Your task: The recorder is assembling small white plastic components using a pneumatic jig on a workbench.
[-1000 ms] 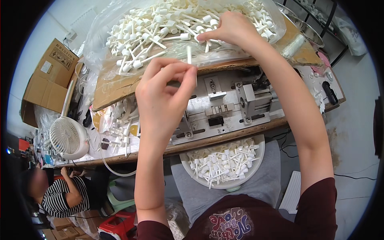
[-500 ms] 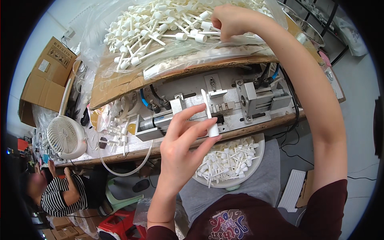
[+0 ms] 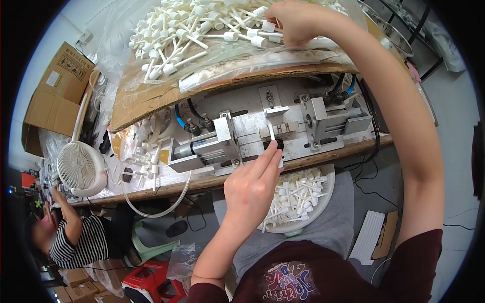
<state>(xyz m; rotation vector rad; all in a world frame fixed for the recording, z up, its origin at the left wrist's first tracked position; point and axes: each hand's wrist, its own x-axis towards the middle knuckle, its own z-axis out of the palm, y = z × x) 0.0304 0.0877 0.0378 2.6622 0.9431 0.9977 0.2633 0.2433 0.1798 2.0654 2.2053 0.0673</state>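
My left hand [image 3: 255, 184] is closed on a white cap with a stem [image 3: 272, 132], its fingers hiding the cap end. The stem points away from me, over the small metal holding block [image 3: 285, 130] in the middle of the metal fixture [image 3: 247, 148]. Farther off, my right hand [image 3: 298, 24] reaches into a heap of white stemmed caps [image 3: 184, 33] on clear plastic. Its fingers are curled against one white cap [image 3: 268, 27], and the fingertips are partly hidden.
Below the bench edge, a round white basket [image 3: 331, 194] of similar caps rests on my lap. Cardboard [image 3: 136, 108] under the heap overhangs the fixture. A white fan [image 3: 81, 169] stands left, hoses loop nearby, and a person in a striped top [image 3: 83, 242] sits beyond.
My left hand has moved away from me and turned, bringing the cap's stem down to the holding block. My right hand stays at the heap, with its fingers slightly shifted.
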